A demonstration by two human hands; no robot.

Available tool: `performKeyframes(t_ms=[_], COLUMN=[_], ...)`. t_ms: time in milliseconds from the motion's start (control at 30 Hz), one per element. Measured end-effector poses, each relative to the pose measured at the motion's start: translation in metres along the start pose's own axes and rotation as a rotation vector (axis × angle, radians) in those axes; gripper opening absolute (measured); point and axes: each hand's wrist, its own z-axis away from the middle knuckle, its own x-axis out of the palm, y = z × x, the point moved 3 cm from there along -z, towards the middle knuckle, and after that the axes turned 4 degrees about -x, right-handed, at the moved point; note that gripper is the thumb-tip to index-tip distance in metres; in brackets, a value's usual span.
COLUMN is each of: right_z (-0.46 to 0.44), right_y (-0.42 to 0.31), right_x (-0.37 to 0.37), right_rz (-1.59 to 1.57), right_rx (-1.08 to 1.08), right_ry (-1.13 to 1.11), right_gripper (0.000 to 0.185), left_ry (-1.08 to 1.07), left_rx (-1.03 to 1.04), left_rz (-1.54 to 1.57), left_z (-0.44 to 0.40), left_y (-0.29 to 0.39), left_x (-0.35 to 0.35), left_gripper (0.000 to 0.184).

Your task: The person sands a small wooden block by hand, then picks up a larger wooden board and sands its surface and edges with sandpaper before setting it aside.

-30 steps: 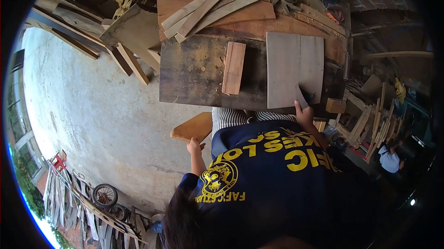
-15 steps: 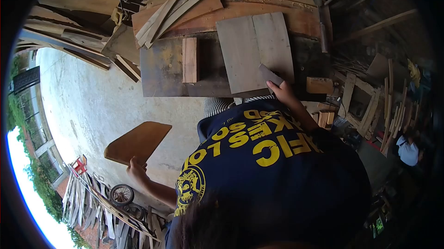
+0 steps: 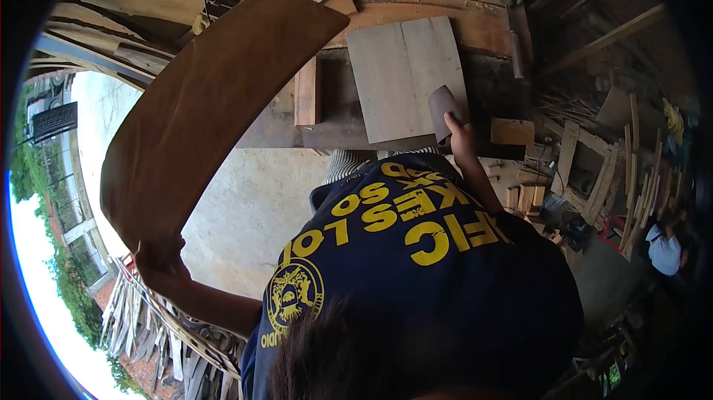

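While the left hand (image 3: 160,262) grips the board (image 3: 215,103) by its near end | long axis running forward-right from it | right hand (image 3: 460,136), farther off, pinching a sheet (image 3: 444,103)

There is one long curved brown wooden board (image 3: 215,103), one thin grey-brown sheet (image 3: 441,105), one pale grey wooden panel (image 3: 397,73), one reddish oblong wooden block (image 3: 306,95).

From the right hand (image 3: 458,132), a broad curved board (image 3: 215,110) bars 9 o'clock and a wooden block (image 3: 512,132) obstructs 3 o'clock, while room opens over the concrete floor (image 3: 256,210) toward 8 o'clock.
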Motion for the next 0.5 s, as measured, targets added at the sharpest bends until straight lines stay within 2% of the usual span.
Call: performKeyframes(t_ms=[33,67,100,133,200,233,267,333,400,433,500], right_z=[0.0,0.0,0.001,0.003,0.016,0.02,0.024,0.029,0.035,0.036,0.036], right_y=[-0.001,-0.004,-0.01,-0.016,-0.033,-0.037,-0.038,-0.028,-0.025,-0.023,-0.025], right_x=[-0.009,-0.013,-0.02,-0.027,-0.041,-0.049,-0.056,-0.066,-0.071,-0.067,-0.054], right_rz=[-0.017,-0.018,-0.084,-0.15,-0.134,-0.082,-0.03,-0.065,0.026,0.028,0.101], right_rx=[0.096,0.088,-0.054,-0.198,-0.126,-0.141,-0.152,-0.186,-0.225,-0.221,-0.354], right_ry=[0.068,0.073,0.174,0.279,0.326,0.382,0.436,0.527,0.402,0.4,0.424], right_gripper=[0.045,0.045,0.047,0.048,0.05,0.05,0.05,0.049,0.046,0.046,0.044], left_ry=[-0.391,-0.264,-0.447,-0.368,-0.456,-0.619,-0.363,-0.666,-0.71,-0.74,-0.686], left_rx=[-0.088,-0.12,-0.238,-0.226,-0.245,-0.234,-0.29,-0.316,-0.402,-0.478,-0.561], left_rz=[0.21,0.234,0.284,0.195,0.167,0.04,0.187,0.077,0.02,-0.029,-0.071], left_z=[-0.009,-0.008,-0.005,-0.009,0.009,-0.007,0.01,0.011,0.011,0.013,0.006], left_y=[-0.017,-0.036,-0.05,-0.077,-0.108,-0.148,-0.165,-0.181,-0.188,-0.191,-0.219], left_x=[0.025,0.054,0.082,0.102,0.152,0.152,0.164,0.168,0.161,0.158,0.148], left_gripper=[0.038,0.035,0.035,0.034,0.029,0.026,0.027,0.032,0.035,0.038,0.041])
